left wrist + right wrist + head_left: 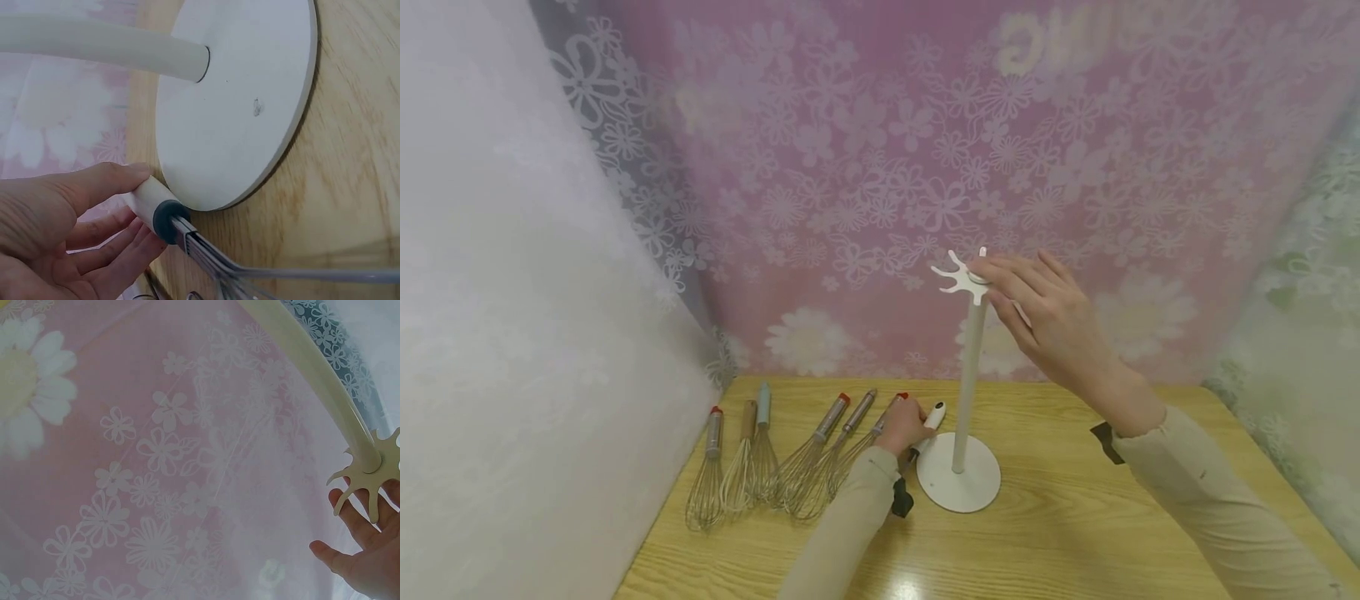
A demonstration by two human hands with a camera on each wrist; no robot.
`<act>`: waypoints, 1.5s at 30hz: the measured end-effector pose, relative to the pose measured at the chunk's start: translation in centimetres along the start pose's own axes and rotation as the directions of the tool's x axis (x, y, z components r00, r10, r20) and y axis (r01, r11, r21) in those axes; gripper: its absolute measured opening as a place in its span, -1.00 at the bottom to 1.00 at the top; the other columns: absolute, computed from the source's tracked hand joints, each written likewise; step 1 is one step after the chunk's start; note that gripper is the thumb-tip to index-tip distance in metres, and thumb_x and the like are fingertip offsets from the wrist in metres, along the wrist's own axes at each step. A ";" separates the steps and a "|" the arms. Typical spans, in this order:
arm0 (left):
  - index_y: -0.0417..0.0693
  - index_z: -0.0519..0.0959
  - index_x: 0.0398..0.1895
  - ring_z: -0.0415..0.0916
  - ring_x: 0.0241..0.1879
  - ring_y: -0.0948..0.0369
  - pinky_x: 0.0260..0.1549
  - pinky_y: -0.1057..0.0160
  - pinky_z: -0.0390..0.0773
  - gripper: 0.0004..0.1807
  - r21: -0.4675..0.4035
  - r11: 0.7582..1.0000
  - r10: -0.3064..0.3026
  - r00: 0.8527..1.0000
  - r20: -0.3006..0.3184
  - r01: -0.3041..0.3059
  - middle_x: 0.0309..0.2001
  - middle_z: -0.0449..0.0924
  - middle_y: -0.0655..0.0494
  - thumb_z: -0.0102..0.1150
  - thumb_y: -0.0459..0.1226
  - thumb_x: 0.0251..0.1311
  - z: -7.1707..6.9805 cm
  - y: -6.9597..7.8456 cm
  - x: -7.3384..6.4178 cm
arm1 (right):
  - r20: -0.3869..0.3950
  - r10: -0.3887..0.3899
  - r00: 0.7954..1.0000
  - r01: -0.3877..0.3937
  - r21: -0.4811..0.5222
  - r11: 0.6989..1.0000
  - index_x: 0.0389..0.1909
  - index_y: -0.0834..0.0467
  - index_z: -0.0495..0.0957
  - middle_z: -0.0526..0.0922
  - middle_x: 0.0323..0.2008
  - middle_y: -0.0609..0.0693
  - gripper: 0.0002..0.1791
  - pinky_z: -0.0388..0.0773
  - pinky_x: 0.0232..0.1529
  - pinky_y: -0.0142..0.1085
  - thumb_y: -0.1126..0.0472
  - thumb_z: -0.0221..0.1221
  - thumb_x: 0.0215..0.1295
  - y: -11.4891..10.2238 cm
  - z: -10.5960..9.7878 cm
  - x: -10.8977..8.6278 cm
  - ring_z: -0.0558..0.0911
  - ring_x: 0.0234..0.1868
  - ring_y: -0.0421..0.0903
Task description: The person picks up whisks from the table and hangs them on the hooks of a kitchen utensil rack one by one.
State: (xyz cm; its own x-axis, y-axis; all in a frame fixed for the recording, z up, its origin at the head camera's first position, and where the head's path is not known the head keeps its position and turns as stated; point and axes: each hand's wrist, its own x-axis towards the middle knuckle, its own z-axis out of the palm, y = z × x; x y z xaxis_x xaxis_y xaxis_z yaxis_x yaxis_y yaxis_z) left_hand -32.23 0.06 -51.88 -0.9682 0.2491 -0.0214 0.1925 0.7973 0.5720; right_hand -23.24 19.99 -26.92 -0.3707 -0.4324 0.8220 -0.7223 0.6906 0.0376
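Pink curtain with pale flowers (865, 167) hangs behind the yellowish wood-grain table (1075, 500). Your left hand (904, 427) pinches the white-handled metal wire whisk with dark collar (166, 221), which is just beside the round base of the white hook-topped stand (970, 375). Probably this whisk is light, its handle stiff and smooth, its wires springy; the handle is the best hold. Your left forearm reaches low; your right hand (1054, 318) is raised, fingers loosely extended, touching the stand's top.

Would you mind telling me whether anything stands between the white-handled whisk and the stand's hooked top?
The right hand covers the right part of the hooked top, so hooks there may be obstructed. The left-side hooks look bare, and nothing visible stands between them and the white-handled whisk in the left hand.
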 end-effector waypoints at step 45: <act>-0.14 0.58 0.07 0.66 -0.18 0.11 -0.19 0.15 0.69 -0.60 -0.401 0.905 0.077 0.982 -0.174 -0.142 -0.09 0.67 -0.03 0.44 -0.33 0.17 -5.2 1.7 -4.7 | -0.008 -0.007 1.000 0.007 -0.001 1.000 0.32 0.02 0.54 0.65 0.16 0.12 -0.48 0.14 0.47 0.26 -0.13 -0.18 0.65 0.1 -0.1 0.2 0.64 0.12 0.20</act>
State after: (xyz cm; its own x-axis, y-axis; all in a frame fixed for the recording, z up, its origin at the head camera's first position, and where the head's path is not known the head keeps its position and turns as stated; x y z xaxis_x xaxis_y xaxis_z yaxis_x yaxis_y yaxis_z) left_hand -28.15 -2.59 -46.56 -0.9634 0.2109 0.1657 0.2480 0.4656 0.8495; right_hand -23.28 20.02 -26.70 -0.3610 -0.4324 0.8262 -0.7239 0.6885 0.0440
